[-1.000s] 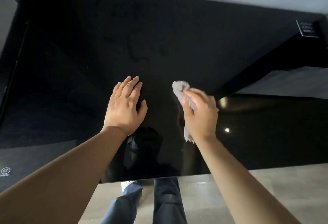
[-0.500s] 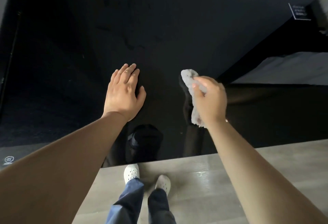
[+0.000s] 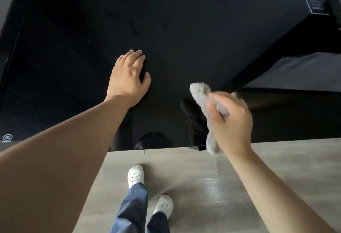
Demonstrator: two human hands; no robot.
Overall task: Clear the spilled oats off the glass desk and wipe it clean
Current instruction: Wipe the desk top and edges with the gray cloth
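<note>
The right hand (image 3: pixel 230 120) is motion-blurred, so its grip on the grey cloth (image 3: pixel 200 92) is indistinct, and it hides the cloth's middle. The print on the far-right label (image 3: pixel 317 6) is too small to read. Faint marks (image 3: pixel 133 27) on the far part of the glass desk (image 3: pixel 73 48) are possibly smears. The picture's near edge cuts off the trouser legs (image 3: pixel 132 210).

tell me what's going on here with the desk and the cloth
A person stands at a black glass desk. The left hand rests flat on the glass, fingers straight. The right hand, blurred by motion, grips a bunched grey cloth over the desk's front edge; whether the cloth touches the glass is unclear. No oats show on the surface, only faint smears farther back.
</note>
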